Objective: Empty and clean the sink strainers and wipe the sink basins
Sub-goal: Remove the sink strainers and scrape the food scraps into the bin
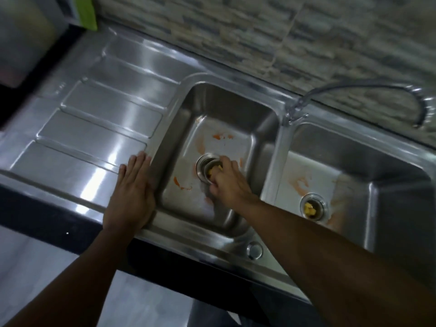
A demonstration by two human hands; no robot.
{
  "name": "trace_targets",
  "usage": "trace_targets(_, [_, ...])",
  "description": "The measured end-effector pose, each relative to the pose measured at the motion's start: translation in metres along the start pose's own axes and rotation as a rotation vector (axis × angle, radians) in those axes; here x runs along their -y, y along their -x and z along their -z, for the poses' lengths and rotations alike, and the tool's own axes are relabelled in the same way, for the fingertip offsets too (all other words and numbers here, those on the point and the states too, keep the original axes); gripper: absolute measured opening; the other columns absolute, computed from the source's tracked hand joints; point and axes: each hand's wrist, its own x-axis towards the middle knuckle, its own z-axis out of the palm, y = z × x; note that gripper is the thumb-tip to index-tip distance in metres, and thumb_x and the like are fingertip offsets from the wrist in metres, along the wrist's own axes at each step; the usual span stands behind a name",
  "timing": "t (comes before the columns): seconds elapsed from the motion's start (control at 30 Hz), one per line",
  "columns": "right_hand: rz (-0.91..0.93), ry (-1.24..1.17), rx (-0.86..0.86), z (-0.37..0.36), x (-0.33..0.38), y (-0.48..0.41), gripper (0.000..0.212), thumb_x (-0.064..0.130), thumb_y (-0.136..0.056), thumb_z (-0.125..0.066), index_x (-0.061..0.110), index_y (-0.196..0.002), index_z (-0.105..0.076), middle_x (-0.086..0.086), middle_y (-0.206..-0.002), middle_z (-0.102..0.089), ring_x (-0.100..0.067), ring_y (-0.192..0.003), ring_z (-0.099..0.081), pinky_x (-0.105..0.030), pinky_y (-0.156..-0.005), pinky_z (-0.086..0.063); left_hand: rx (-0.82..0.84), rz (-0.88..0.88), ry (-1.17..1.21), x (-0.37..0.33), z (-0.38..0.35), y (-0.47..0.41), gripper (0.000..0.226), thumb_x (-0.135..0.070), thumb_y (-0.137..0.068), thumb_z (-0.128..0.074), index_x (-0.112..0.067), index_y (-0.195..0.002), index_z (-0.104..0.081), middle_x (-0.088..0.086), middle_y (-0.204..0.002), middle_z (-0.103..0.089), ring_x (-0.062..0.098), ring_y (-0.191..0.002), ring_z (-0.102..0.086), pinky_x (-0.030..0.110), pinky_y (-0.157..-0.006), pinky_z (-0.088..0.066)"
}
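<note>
Bracing our left hand (132,192) flat on the worktop (82,138), fingers straight, we grip the strainer (208,169) in the left basin (179,138) with the curled fingers of our right hand (227,185). We judge a level lift keeps the yellow scraps (220,166) inside. Farther right, the second strainer (312,207) waits, seated in its drain.

Left hand (132,192) flat, palm down; right hand (226,180) curled in a pinch.

Back wall: grey-brown stone-pattern tiles (236,31), blurred. Black countertop front edge (47,215) runs along the near side. Pale grey smooth floor (35,267) below it. Top left: bright green flat object (88,13) beside a blurred grey box (23,38). Light dim.
</note>
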Motion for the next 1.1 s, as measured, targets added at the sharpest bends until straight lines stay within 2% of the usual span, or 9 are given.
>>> trace_targets(0.2, [0.001,-0.272,-0.195,0.04,-0.011,0.052,0.062,0.037,-0.073,-0.077,0.022,-0.125,-0.047,-0.002,-0.132,-0.041,-0.023,-0.118,-0.047,-0.041,-0.092,-0.052,-0.019,-0.012,-0.166,-0.028,0.006,0.01,0.064,-0.033,-0.099,-0.021,0.003,-0.149,-0.039,0.022,-0.158,-0.035,0.035,-0.152,-0.026,0.055,-0.125,-0.016])
trace_targets(0.33, [-0.006,-0.371,-0.319,0.06,-0.035,0.09,0.073,0.04,-0.071,-0.078,0.026,-0.132,-0.04,0.003,-0.129,-0.039,-0.018,-0.115,-0.048,-0.032,-0.087,-0.052,0.009,-0.101,-0.197,-0.077,-0.019,0.024,0.063,-0.03,-0.096,-0.025,0.007,-0.139,-0.052,0.026,-0.148,-0.048,0.043,-0.141,-0.043,0.06,-0.118,-0.03])
trace_targets(0.4, [-0.034,-0.37,-0.349,0.067,-0.051,0.106,0.08,0.043,-0.072,-0.076,0.025,-0.139,-0.036,0.002,-0.131,-0.035,-0.019,-0.118,-0.047,-0.032,-0.088,-0.052,0.054,-0.162,-0.167,-0.11,-0.038,0.029,0.066,-0.034,-0.097,-0.022,0.003,-0.144,-0.048,0.023,-0.153,-0.043,0.038,-0.146,-0.037,0.057,-0.122,-0.025])
trace_targets(0.5, [-0.092,-0.35,-0.381,0.074,-0.081,0.13,0.085,0.047,-0.072,-0.071,0.024,-0.145,-0.035,0.002,-0.133,-0.032,-0.021,-0.12,-0.048,-0.036,-0.091,-0.054,0.118,-0.216,-0.128,-0.157,-0.064,0.032,0.069,-0.04,-0.097,-0.014,-0.009,-0.158,-0.022,0.008,-0.167,-0.014,0.022,-0.156,-0.005,0.037,-0.126,0.0])
trace_targets(0.57, [-0.128,-0.351,-0.402,0.074,-0.105,0.143,0.085,0.051,-0.07,-0.069,0.026,-0.144,-0.035,0.003,-0.132,-0.031,-0.021,-0.12,-0.047,-0.032,-0.089,-0.051,0.123,-0.262,-0.109,-0.184,-0.08,0.031,0.067,-0.039,-0.099,-0.015,-0.009,-0.159,-0.015,0.005,-0.166,-0.004,0.02,-0.155,0.002,0.034,-0.125,0.002])
trace_targets(0.67, [-0.201,-0.354,-0.4,0.068,-0.139,0.16,0.083,0.054,-0.069,-0.065,0.026,-0.143,-0.039,0.005,-0.13,-0.032,-0.02,-0.119,-0.048,-0.03,-0.088,-0.05,0.15,-0.28,-0.09,-0.212,-0.102,0.028,0.06,-0.033,-0.107,-0.029,-0.011,-0.16,-0.012,0.006,-0.168,-0.006,0.019,-0.156,0.003,0.033,-0.125,0.004])
trace_targets(0.9, [-0.336,-0.289,-0.299,0.026,-0.188,0.189,0.092,0.076,-0.07,-0.05,0.021,-0.143,-0.044,-0.001,-0.135,-0.045,-0.023,-0.121,-0.05,-0.036,-0.099,-0.046,0.161,-0.302,-0.106,-0.243,-0.133,0.001,0.059,-0.026,-0.105,-0.026,-0.008,-0.159,-0.01,0.011,-0.168,-0.008,0.02,-0.154,0.006,0.038,-0.126,0.003])
trace_targets(1.0, [-0.319,-0.311,-0.216,0.0,-0.201,0.194,0.087,0.065,-0.08,-0.065,0.018,-0.149,-0.039,-0.004,-0.141,-0.044,-0.025,-0.126,-0.048,-0.038,-0.104,-0.046,0.155,-0.326,-0.135,-0.251,-0.14,-0.019,0.058,-0.028,-0.106,-0.02,-0.008,-0.159,-0.007,0.012,-0.168,-0.005,0.026,-0.156,0.004,0.039,-0.126,0.003])
trace_targets(1.1, [-0.285,-0.332,-0.15,-0.026,-0.208,0.194,0.085,0.05,-0.083,-0.073,0.015,-0.151,-0.036,-0.005,-0.144,-0.04,-0.024,-0.127,-0.048,-0.033,-0.1,-0.049,0.157,-0.348,-0.148,-0.261,-0.144,-0.031,0.062,-0.03,-0.102,-0.02,-0.005,-0.158,-0.014,0.016,-0.167,-0.01,0.029,-0.156,-0.003,0.044,-0.128,-0.003])
